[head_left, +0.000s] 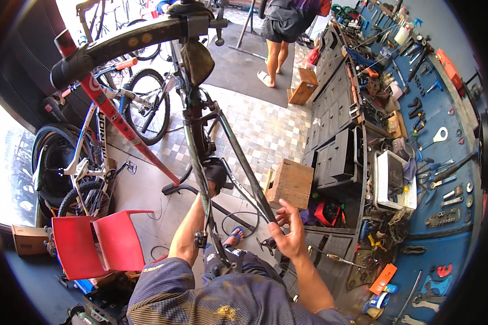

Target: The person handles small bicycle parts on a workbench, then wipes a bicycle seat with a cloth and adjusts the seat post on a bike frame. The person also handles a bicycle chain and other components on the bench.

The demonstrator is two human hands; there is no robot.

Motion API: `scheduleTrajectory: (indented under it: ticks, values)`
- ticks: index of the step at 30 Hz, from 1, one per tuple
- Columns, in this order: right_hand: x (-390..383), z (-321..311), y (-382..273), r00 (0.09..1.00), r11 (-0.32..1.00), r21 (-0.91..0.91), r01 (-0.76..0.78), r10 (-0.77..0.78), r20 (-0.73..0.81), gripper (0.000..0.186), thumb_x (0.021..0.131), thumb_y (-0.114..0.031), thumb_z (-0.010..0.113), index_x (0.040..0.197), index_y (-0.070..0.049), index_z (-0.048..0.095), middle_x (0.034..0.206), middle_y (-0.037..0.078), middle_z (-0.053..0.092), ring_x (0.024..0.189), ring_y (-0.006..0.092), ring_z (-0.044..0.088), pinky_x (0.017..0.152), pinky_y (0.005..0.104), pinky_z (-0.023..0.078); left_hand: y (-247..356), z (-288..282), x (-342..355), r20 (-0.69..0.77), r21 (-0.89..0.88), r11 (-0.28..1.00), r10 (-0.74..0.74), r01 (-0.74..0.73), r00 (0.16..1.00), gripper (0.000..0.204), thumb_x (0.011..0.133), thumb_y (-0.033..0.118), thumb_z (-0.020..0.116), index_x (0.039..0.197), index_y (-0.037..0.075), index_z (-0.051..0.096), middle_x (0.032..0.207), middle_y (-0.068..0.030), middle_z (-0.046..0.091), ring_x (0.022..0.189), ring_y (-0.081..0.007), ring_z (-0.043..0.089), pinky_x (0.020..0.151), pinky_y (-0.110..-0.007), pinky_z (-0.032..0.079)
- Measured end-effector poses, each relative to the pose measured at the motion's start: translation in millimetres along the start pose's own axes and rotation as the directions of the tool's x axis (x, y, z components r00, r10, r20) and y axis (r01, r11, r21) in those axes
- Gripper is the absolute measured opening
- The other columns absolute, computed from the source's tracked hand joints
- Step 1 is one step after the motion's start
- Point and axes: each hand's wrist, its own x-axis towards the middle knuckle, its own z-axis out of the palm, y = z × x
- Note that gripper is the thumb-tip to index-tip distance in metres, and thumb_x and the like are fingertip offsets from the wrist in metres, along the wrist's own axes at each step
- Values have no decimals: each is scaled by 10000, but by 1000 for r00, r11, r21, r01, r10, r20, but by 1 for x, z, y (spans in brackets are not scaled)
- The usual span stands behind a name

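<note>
A dark bicycle frame (190,124) hangs in front of me from the clamp arm (141,35) of a red repair stand (114,114). My left hand (212,188) reaches up behind the frame's tubes, beside a black part (217,172); its fingers are hidden, so whether it grips anything does not show. My right hand (290,232) is beside the lower end of a slanting frame tube (246,170), its fingers apart and loosely bent, the thumb close to the tube end. Whether the thumb touches the tube is unclear. A thin black cable (241,213) loops below the frame.
A red chair (122,244) stands at lower left, with bicycles (146,105) beyond it. Wooden boxes (293,183) sit by a dark drawer bench (331,108) on the right, heaped with parts. Tools hang on a blue wall board (439,162). Another person (282,32) stands far ahead.
</note>
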Motion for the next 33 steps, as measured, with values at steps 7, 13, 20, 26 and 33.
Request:
scheduleTrajectory:
  ticks: [7,13,20,26,33]
  values:
    - [-6,-10,31,988,983,109,-146,139,70,615,925,-391,810,1402,-63,601,1156,47,623,986,135,614,825,281,505,-67,-75,-84,139,417,895,111,-160,984,160,939,249,668,968,96,701,827,-44,636,752,-203,640,626,-385,520]
    - [-10,-4,33,985,971,166,-172,166,49,524,977,-400,763,1346,-49,641,1061,-16,618,948,78,575,847,233,470,-46,-76,-207,-229,-5,998,-62,62,971,105,919,183,663,831,127,645,832,-8,520,826,-163,602,527,-352,447]
    - [-8,-4,34,991,989,84,-121,115,67,470,1019,-404,695,1241,10,674,1008,-35,631,931,68,549,851,236,442,71,-91,-285,334,907,-323,162,-270,928,198,787,158,693,910,36,596,767,-175,658,674,-393,630,630,-475,470]
    - [-9,-1,39,992,985,115,-127,123,43,459,1013,-412,710,1192,11,694,985,-56,619,900,51,528,821,229,429,105,-146,-346,85,996,-15,186,-84,979,244,836,150,657,1027,-2,661,739,-140,637,564,-323,606,444,-473,420]
    - [-13,6,37,987,974,162,-159,150,66,435,1016,-414,710,1164,-5,709,987,-66,628,909,52,532,837,231,428,62,-212,-416,-471,442,857,-31,266,882,97,843,189,669,785,180,593,742,41,489,645,-145,462,568,-334,391]
